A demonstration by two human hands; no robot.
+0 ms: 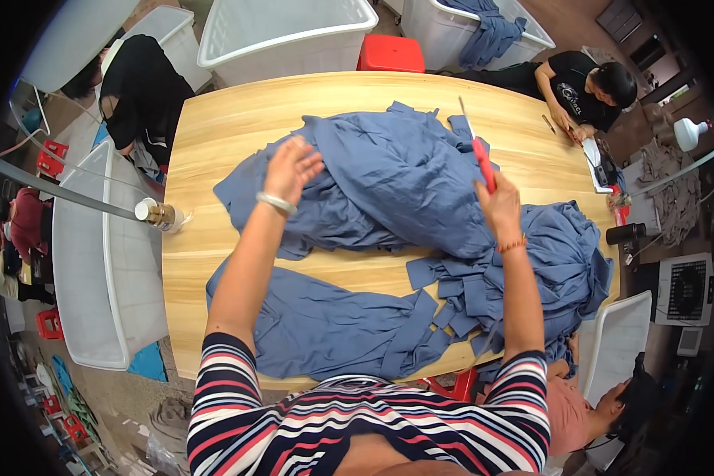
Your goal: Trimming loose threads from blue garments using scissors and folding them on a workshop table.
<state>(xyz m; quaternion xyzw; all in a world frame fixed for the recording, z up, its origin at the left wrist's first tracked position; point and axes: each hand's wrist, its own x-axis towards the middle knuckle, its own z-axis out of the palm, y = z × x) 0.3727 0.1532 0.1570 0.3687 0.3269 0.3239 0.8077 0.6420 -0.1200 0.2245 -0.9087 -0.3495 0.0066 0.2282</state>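
Holding red-handled scissors (pixel 484 164) in the right hand (pixel 500 208), wrapped round the grip, with blade (pixel 467 119) pointing away over the far side of the big blue cloth pile (pixel 404 170) in mid-counter (pixel 214 119). Holding nothing visible in the left hand (pixel 293 163), open with fingers loosely bent over the left part of the same pile; cannot tell whether touching. Both hands well apart from each other.

Could nick or snag the cloth when lowering the tip, being so near loose folds and corners. Could pick up or cut the wrong layer, owing to one shared colour and hidden edges. Could drag the right-hand heap (pixel 563 246) over the counter's side by pulling the pile, judging from the tangle of pieces beside the right forearm.

Thin, matte and soft-looking, dusty blue throughout. Bulging and crumpled in the big pile; flatter and longer in the near garment (pixel 317 329); bunched into tight gathers in the right-hand heap. Hard and red at the scissors' grip, slim and metallic towards the tip. Pale, wood-grained and smooth-looking across the counter.
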